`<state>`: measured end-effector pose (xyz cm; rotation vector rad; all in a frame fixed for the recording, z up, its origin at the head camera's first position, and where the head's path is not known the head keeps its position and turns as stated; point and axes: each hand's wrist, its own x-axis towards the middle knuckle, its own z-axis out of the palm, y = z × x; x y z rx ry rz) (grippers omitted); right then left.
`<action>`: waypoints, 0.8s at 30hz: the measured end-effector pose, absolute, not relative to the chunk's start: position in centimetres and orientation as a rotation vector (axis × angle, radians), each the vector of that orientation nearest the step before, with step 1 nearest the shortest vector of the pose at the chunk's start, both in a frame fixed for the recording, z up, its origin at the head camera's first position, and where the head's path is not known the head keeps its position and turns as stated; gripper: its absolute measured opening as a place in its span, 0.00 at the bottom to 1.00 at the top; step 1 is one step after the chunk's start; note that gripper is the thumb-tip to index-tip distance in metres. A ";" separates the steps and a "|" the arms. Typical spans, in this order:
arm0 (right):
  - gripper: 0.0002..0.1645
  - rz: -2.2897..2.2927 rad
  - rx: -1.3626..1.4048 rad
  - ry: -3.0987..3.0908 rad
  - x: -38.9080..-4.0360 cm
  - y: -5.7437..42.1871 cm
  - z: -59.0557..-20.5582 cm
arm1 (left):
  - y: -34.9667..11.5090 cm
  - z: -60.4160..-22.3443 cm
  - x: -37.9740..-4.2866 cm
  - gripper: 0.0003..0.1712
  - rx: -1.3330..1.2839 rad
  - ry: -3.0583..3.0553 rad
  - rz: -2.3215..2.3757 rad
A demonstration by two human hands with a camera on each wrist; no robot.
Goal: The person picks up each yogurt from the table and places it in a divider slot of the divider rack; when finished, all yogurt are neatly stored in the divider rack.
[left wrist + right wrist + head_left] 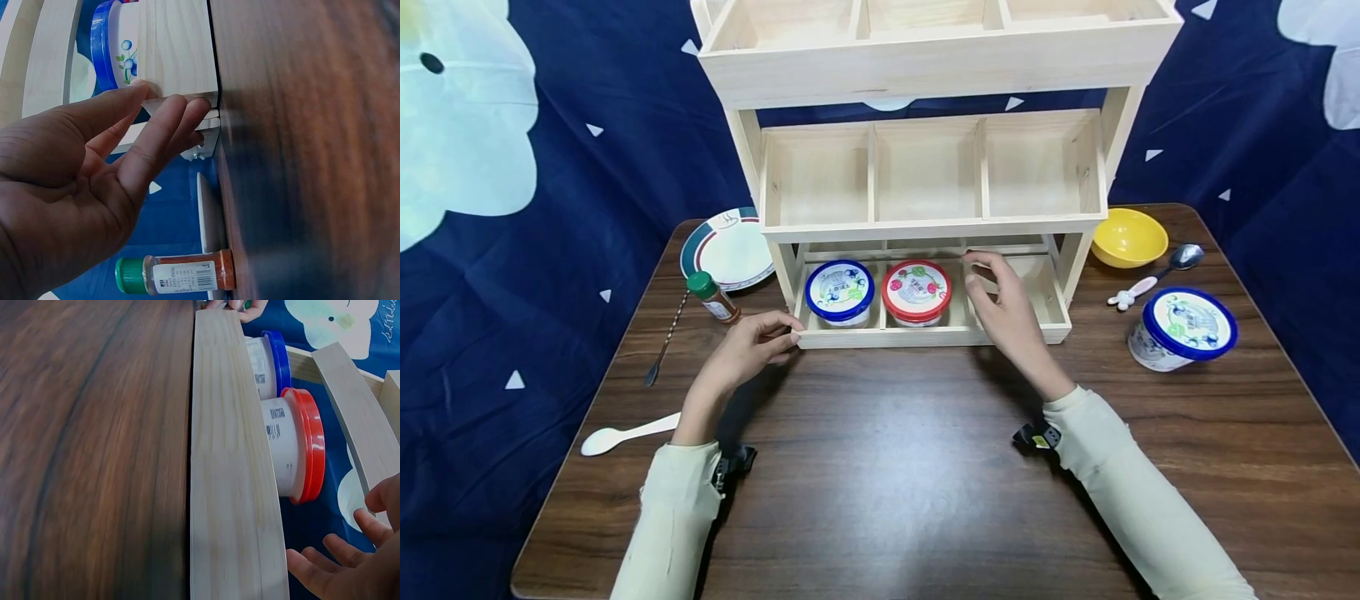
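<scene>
The blue tub (pixel 840 287) and red tub (pixel 917 287) are held in the left and middle compartments (pixel 957 315) of the bottom tray (pixel 925 337). Its left corner is touched by the left hand (pixel 743 350), fingers extended; by the right one, the empty right hand (pixel 1009 315) is held loosely splayed.

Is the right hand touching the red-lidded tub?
Apart. The right wrist view shows it: a strip of blue cloth is visible between the right hand and the red-lidded tub.

There are three tubs (pixel 916 292), two spoons (pixel 604 441), and one each of stirrer (pixel 652 373), bowl (pixel 1129 238), plate (pixel 730 250), shaker (pixel 721 308), shelf (pixel 932 71).
</scene>
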<state>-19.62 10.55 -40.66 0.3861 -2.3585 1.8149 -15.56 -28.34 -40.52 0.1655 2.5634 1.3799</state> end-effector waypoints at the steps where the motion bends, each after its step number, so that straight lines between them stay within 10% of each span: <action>1: 0.21 1.806 0.386 -2.355 -19.6 10.7 -40.7 | -28.3 -40.5 -15.5 0.10 0.162 2.560 1.380; 24: 0.18 1.680 0.208 -2.299 -17.6 15.6 -40.7 | -28.4 -40.7 -15.7 0.10 0.163 2.571 1.352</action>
